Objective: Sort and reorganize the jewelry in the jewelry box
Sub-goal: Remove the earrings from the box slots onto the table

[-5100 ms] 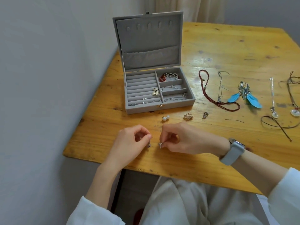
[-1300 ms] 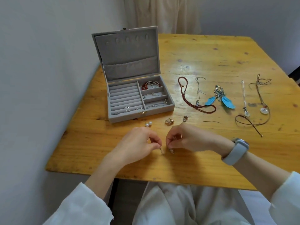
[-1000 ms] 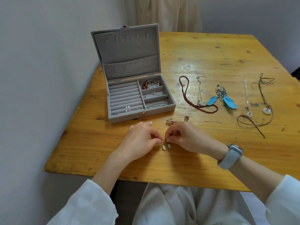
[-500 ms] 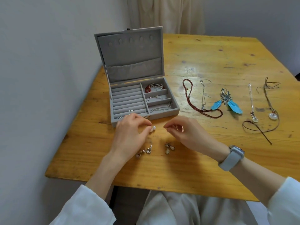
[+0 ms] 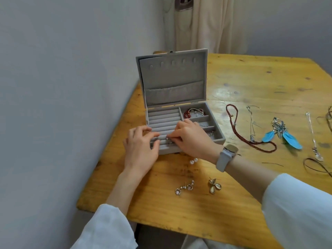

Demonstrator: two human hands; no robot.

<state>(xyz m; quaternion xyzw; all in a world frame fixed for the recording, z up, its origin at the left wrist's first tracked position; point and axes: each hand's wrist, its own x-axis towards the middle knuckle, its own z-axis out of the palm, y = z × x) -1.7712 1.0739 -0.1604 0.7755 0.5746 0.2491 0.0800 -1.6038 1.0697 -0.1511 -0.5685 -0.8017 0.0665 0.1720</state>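
Note:
The grey jewelry box [image 5: 220,139] stands open near the table's left edge, lid upright. Both hands are over its front ring rows. My right hand [image 5: 193,140] pinches a small silver earring [image 5: 168,139] at one of the front rows. My left hand [image 5: 142,150] rests at the box's front left corner, thumb on the rows, fingers loosely curled with nothing seen in them. A red bracelet [image 5: 188,113] lies in the back right compartment. In front of the box lie a pearl pair [image 5: 193,161], silver drop earrings [image 5: 185,188] and gold petal earrings [image 5: 214,186].
On the wooden table [image 5: 260,83] to the right lie a red bead necklace [image 5: 251,141], a thin silver chain [image 5: 251,123], blue feather earrings [image 5: 282,136], a clear pendant [image 5: 313,139] and brown cord [image 5: 316,166]. A wall runs along the left.
Both hands have moved from the table in front of the box up onto its front ring rows. The pearl pair, which the left hand was touching, now lies alone on the table.

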